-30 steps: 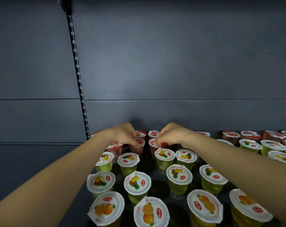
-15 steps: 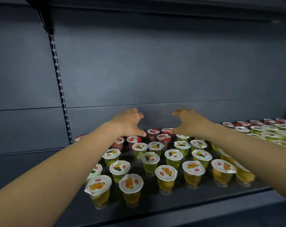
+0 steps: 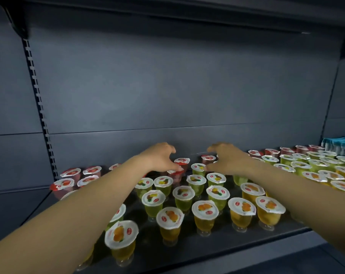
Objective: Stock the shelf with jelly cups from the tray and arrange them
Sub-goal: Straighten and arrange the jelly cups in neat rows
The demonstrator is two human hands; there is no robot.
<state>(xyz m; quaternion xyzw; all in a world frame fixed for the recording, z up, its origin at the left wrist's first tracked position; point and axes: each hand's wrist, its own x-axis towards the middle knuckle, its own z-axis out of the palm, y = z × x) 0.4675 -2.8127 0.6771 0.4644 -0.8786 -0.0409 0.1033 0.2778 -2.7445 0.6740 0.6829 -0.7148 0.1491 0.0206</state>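
Several jelly cups with white foil lids stand in rows on the dark shelf point(image 3: 207, 246): orange ones point(image 3: 169, 224) at the front, green ones point(image 3: 184, 198) in the middle, red ones point(image 3: 182, 162) at the back. My left hand point(image 3: 159, 158) hovers over the back rows with fingers spread and curved, its thumb near a red cup's lid point(image 3: 175, 173). My right hand point(image 3: 226, 158) hovers the same way just right of it, above the green cup point(image 3: 198, 169) and a red cup point(image 3: 208, 158). Neither hand holds a cup.
More red cups point(image 3: 70, 175) stand at the far left, and further rows of cups point(image 3: 310, 167) fill the shelf's right side. Blue packs point(image 3: 339, 145) sit at the far right. The shelf's grey back wall point(image 3: 167, 95) and slotted upright point(image 3: 39, 107) close the space behind.
Both hands let go of the back red cups, lifted and opened, fingers spread. The view pulled back and now shows the shelf's front edge.
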